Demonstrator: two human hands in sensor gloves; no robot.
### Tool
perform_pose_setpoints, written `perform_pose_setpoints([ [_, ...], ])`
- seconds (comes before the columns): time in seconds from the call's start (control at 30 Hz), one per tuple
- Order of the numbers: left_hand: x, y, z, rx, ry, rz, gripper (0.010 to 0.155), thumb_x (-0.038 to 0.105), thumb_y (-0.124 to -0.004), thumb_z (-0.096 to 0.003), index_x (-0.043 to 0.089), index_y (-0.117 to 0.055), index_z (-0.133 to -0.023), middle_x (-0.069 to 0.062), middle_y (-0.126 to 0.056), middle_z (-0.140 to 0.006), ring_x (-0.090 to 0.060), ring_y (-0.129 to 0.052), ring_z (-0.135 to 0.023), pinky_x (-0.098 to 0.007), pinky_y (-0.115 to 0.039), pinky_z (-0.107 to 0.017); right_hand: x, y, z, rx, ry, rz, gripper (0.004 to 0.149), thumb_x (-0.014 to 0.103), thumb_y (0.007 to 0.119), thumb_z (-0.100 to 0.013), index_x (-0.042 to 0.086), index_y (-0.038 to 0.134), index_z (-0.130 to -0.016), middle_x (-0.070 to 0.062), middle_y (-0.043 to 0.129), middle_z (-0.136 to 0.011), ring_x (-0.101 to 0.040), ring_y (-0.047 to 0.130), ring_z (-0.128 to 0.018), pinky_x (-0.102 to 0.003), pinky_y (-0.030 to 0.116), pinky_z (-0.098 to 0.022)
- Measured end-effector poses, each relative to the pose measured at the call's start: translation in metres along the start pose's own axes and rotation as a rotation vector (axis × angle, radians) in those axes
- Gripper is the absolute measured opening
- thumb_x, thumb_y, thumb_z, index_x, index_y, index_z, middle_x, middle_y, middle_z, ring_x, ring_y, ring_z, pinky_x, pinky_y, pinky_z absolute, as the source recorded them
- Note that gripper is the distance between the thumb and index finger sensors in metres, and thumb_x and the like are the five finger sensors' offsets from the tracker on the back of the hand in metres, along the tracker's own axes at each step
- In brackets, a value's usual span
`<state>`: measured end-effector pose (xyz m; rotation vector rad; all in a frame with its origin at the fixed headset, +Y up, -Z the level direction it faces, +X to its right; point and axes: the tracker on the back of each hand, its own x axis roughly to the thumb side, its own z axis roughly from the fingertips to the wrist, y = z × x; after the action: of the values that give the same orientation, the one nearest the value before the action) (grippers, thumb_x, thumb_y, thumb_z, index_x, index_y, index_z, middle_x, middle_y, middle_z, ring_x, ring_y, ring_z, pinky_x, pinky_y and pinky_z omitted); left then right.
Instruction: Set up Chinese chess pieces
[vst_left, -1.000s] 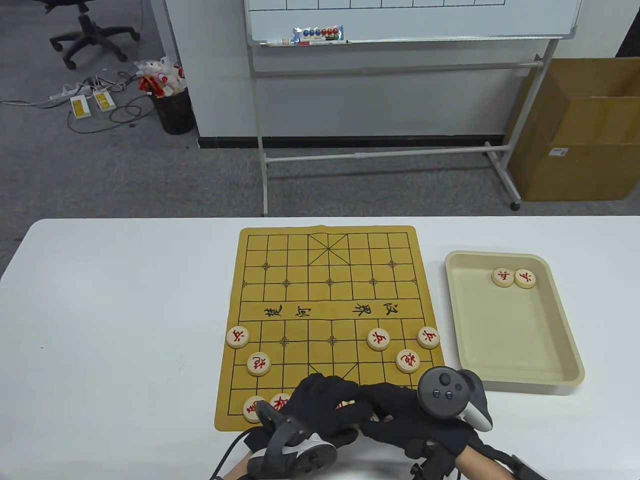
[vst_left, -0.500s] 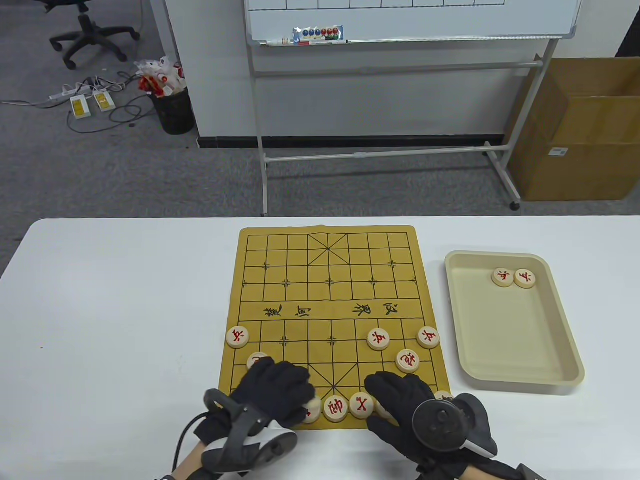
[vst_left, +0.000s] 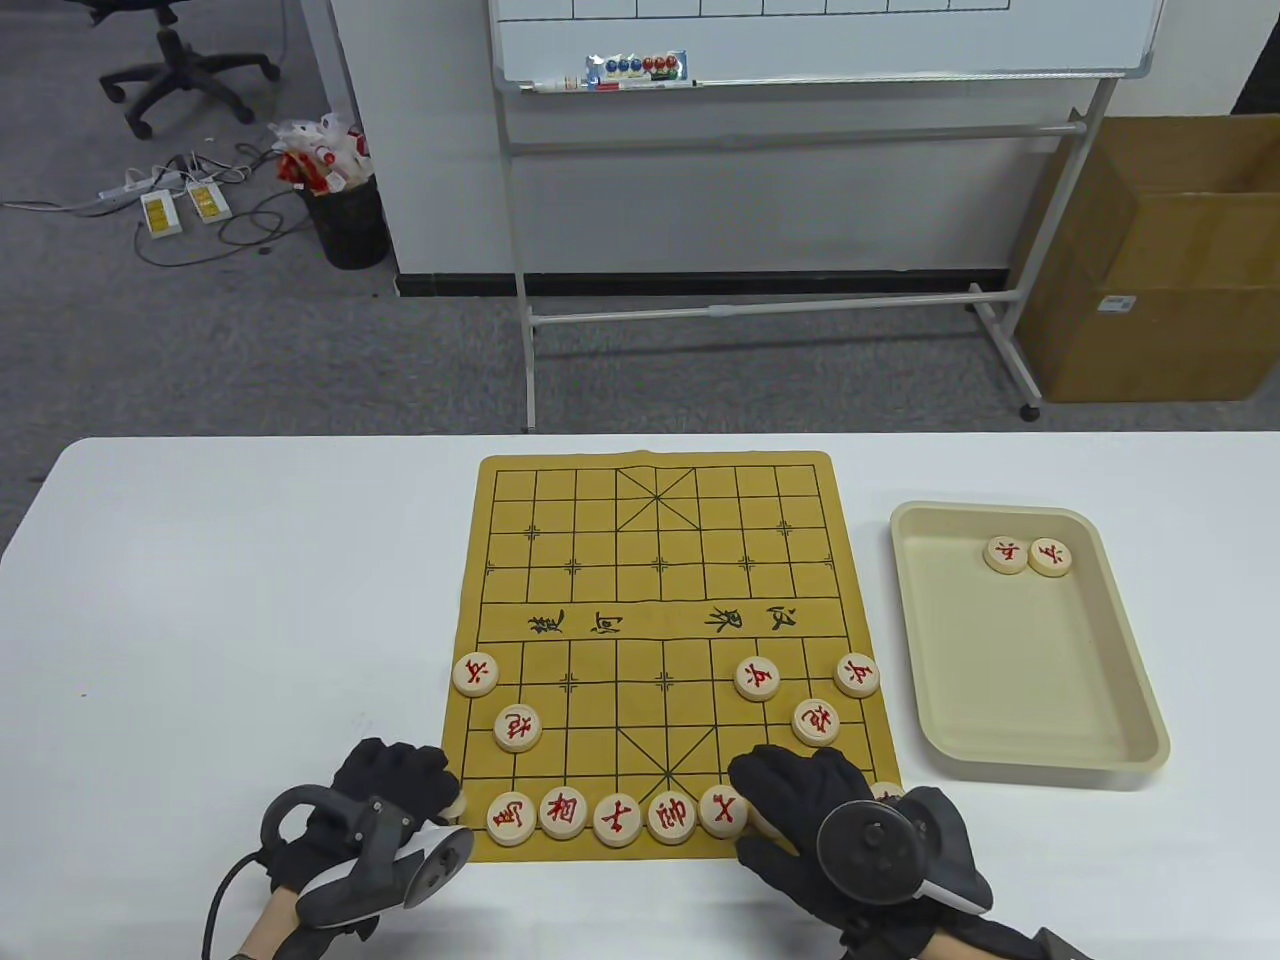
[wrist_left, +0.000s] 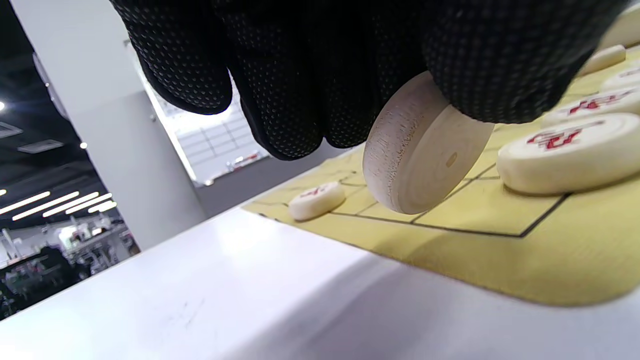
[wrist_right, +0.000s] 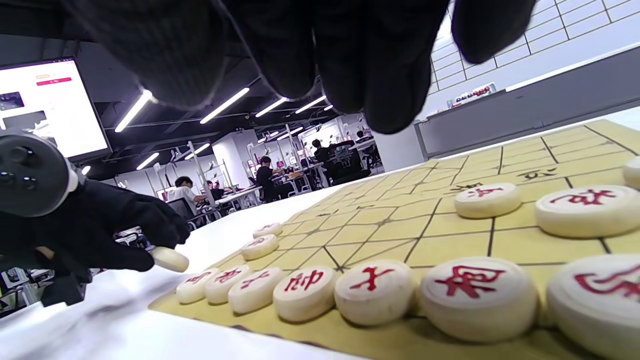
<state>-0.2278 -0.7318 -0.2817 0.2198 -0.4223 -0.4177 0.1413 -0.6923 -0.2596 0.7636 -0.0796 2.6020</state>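
Beyond the table — whiteboard (vst_left: 820, 40), cardboard box (vst_left: 1160, 270), bin (vst_left: 348, 225), office chair (vst_left: 175, 65).

White table (vst_left: 250, 600): yellow chess board mat (vst_left: 660, 600) at centre, beige tray (vst_left: 1140, 700) just right of it.

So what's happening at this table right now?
A person in black sensor gloves is laying out red Chinese chess pieces on a yellow board. The left hand pinches one piece, tilted on edge, over the board's near-left corner. The right hand hovers over the right end of the back row, holding nothing visible. Three soldiers and two cannons stand further up; two pieces remain in the beige tray.
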Motion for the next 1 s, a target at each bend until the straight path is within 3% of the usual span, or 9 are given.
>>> perform_pose_setpoints([
  [0.17, 0.012, -0.01, -0.007, -0.021, -0.043, -0.009, 0.051, 0.051, -0.085, -0.0282, 0.033, -0.081, -0.075, 0.008, -0.091, -0.092, -0.016, -0.1, -0.084, -0.047, -0.082, -0.068, -0.001, -0.001, 0.0, 0.0, 0.012, -0.004, 0.072, 0.046, 0.077, -0.047, 0.01, 0.064, -0.107, -0.025, 0.07, -0.108, -0.045, 0.082, -0.092, -0.068, 0.052, -0.072],
  [0.33, 0.02, -0.018, -0.008, -0.063, -0.086, 0.028, 0.055, 0.054, -0.085, -0.0273, 0.031, -0.075, -0.076, 0.004, -0.095, -0.087, -0.015, -0.107, -0.075, -0.041, -0.09, -0.063, -0.002, -0.001, 0.0, 0.005, 0.016, -0.005, 0.071, 0.046, 0.077, -0.047, 0.01, 0.064, -0.107, -0.025, 0.069, -0.108, -0.045, 0.082, -0.092, -0.068, 0.052, -0.072],
  [0.53, 0.019, -0.022, -0.008, -0.14, -0.092, 0.032, 0.056, 0.055, -0.082, -0.0275, 0.035, -0.072, -0.079, 0.007, -0.084, -0.094, -0.015, -0.098, -0.083, -0.046, -0.08, -0.07, -0.001, -0.001, 0.0, 0.003, 0.011, 0.004, 0.072, 0.046, 0.077, -0.047, 0.01, 0.064, -0.107, -0.024, 0.069, -0.108, -0.045, 0.081, -0.093, -0.068, 0.052, -0.072],
  [0.6, 0.016, -0.014, -0.01, -0.152, -0.088, 0.029, 0.058, 0.056, -0.078, -0.0286, 0.034, -0.07, -0.082, 0.006, -0.081, -0.098, -0.017, -0.095, -0.088, -0.047, -0.078, -0.071, -0.001, -0.001, 0.0, -0.002, 0.011, 0.004, 0.072, 0.046, 0.077, -0.047, 0.01, 0.064, -0.107, -0.024, 0.069, -0.108, -0.045, 0.081, -0.093, -0.068, 0.052, -0.072],
  [0.77, 0.015, 0.034, -0.022, -0.001, -0.018, 0.083, 0.064, 0.057, -0.076, -0.0312, 0.033, -0.066, -0.09, 0.004, -0.077, -0.103, -0.02, -0.089, -0.093, -0.051, -0.073, -0.073, -0.002, -0.002, -0.001, -0.012, 0.016, 0.0, 0.072, 0.046, 0.077, -0.047, 0.01, 0.063, -0.108, -0.025, 0.068, -0.109, -0.046, 0.081, -0.093, -0.067, 0.053, -0.072],
  [0.9, 0.038, 0.084, -0.04, 0.124, 0.006, 0.258, 0.071, 0.057, -0.075, -0.0326, 0.033, -0.061, -0.097, 0.004, -0.071, -0.107, -0.022, -0.082, -0.099, -0.053, -0.069, -0.075, -0.003, -0.003, -0.001, -0.023, 0.021, 0.003, 0.074, 0.046, 0.077, -0.047, 0.01, 0.06, -0.109, -0.024, 0.065, -0.11, -0.045, 0.078, -0.095, -0.067, 0.052, -0.073],
  [1.0, 0.059, 0.104, -0.053, 0.16, -0.002, 0.4, 0.073, 0.058, -0.075, -0.033, 0.032, -0.059, -0.1, 0.004, -0.07, -0.109, -0.023, -0.077, -0.102, -0.054, -0.067, -0.076, -0.005, -0.005, 0.0, -0.046, 0.026, 0.005, 0.076, 0.046, 0.077, -0.047, 0.01, 0.057, -0.11, -0.022, 0.062, -0.112, -0.045, 0.075, -0.097, -0.067, 0.051, -0.073],
])
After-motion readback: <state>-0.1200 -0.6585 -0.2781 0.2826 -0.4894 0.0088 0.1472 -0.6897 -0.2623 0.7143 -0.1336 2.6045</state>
